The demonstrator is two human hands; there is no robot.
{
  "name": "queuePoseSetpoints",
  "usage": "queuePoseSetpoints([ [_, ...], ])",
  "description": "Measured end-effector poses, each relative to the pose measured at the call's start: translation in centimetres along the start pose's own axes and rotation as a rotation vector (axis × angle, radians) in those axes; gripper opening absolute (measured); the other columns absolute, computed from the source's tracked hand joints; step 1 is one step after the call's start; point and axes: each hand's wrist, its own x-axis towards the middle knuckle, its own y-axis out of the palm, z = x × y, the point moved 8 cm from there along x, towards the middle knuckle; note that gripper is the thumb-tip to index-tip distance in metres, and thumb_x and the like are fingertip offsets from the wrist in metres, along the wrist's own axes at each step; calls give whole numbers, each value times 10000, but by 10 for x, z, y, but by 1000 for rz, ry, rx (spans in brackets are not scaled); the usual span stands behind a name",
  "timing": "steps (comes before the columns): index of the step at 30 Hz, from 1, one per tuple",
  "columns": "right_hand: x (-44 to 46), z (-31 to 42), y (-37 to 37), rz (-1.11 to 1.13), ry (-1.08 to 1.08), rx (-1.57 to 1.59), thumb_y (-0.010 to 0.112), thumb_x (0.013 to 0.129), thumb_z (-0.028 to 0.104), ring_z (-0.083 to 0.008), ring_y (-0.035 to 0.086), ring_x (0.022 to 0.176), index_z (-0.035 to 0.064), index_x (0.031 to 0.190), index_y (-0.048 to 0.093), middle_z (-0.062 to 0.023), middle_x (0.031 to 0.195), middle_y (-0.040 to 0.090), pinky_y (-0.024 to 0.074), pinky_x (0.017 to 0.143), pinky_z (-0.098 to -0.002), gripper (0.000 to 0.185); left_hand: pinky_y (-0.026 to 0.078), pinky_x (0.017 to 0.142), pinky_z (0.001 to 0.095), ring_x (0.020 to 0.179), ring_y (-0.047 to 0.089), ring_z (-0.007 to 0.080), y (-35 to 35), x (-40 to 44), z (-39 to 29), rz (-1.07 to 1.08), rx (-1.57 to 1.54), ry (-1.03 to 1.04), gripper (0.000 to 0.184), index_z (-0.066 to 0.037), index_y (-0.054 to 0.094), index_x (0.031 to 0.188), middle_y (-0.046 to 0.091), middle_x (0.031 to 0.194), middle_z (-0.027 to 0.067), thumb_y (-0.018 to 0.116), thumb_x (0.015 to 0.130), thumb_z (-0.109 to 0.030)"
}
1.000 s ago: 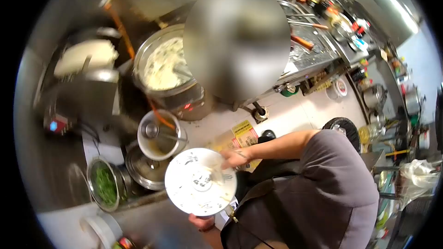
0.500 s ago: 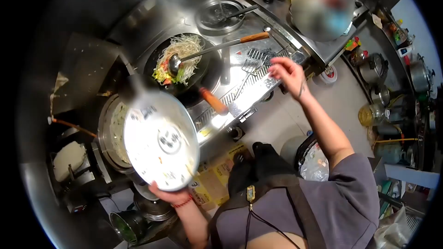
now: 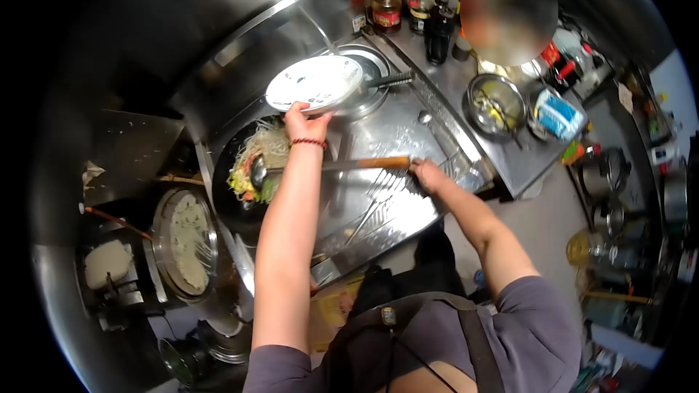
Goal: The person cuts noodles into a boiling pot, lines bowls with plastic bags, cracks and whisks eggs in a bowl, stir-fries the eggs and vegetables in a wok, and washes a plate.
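Observation:
My left hand (image 3: 309, 125), with a red bead bracelet at its wrist, holds the near rim of a white patterned plate (image 3: 314, 81). The plate hangs above the back of the steel stove, partly over a round burner ring. My right hand (image 3: 429, 175) is closed at the end of the wooden handle of a ladle (image 3: 382, 163). The ladle's bowl rests in a dark wok (image 3: 227, 167) among noodles (image 3: 269, 144) and chopped vegetables. My left forearm hides part of the wok.
Sauce bottles and a red-labelled jar (image 3: 386, 11) line the back counter. Steel bowl (image 3: 495, 104) stands at right. At left is a round pot (image 3: 206, 247) of pale food. A wire rack (image 3: 378, 200) lies on the stove, near its front edge.
The plate has moved up and right, from over the left pot to the back of the stove. My right hand has come onto the ladle handle and closed there.

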Motion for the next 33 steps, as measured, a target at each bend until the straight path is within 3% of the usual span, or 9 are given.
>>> queuePoseSetpoints([
  [3,8,-32,-31,-24,50,188,556,653,30,-353,557,757,40,740,570,-176,784,559,459,689,-407,89,222,983,679,1248,261,457,-6,67,51,-113,-129,109,673,43,267,1284,315,1315,250,395,623,16],
  [11,-12,-57,-151,-345,32,572,558,670,32,-307,521,659,79,817,522,-122,800,490,433,569,-385,158,240,1007,624,1259,289,398,-13,118,111,-52,-277,226,700,-14,290,1318,335,1344,197,378,630,79],
  [15,23,-44,-207,-287,47,833,539,690,39,-290,533,703,67,896,545,-127,794,489,448,628,-362,208,269,1014,564,1228,355,350,-31,110,108,-129,-252,191,688,-60,358,1301,415,1299,150,421,634,95],
  [17,66,-19,-258,-569,-284,824,510,707,40,-296,541,754,73,1009,569,-142,829,519,455,691,-341,309,311,994,547,1181,413,344,-34,106,104,-104,-222,208,646,-57,378,1283,458,1259,138,433,659,104],
  [19,125,1,-257,-337,-322,823,488,747,46,-295,545,954,28,1119,553,-175,1048,539,437,817,-313,378,351,973,519,1155,445,334,-34,99,99,-162,-131,270,576,-52,400,1264,477,1240,132,439,709,98],
  [24,239,35,-141,204,-296,163,475,847,371,-375,266,1279,-20,1216,470,-297,1368,260,239,1057,-374,537,362,965,488,1153,453,293,-35,102,119,-81,-149,130,406,-82,430,1251,489,1243,110,504,895,-262],
  [27,250,46,-123,-111,-383,321,514,828,327,-412,395,1161,-43,1221,421,-285,1307,340,330,992,-388,548,335,986,497,1190,418,290,-26,105,132,-91,-188,71,517,-91,374,1297,425,1306,107,484,896,-398],
  [31,262,44,-115,97,-536,521,537,804,222,-402,442,1110,-34,1169,481,-265,1229,429,375,948,-396,449,331,991,491,1200,409,287,-28,106,130,-54,-159,79,564,-97,348,1320,403,1326,106,419,903,-471],
  [33,271,42,-129,-39,-667,154,536,762,97,-402,484,1046,-3,1099,546,-245,1153,485,406,909,-406,351,330,993,487,1206,404,287,-24,100,128,-71,-104,118,572,-101,341,1329,398,1335,102,395,907,-485],
])
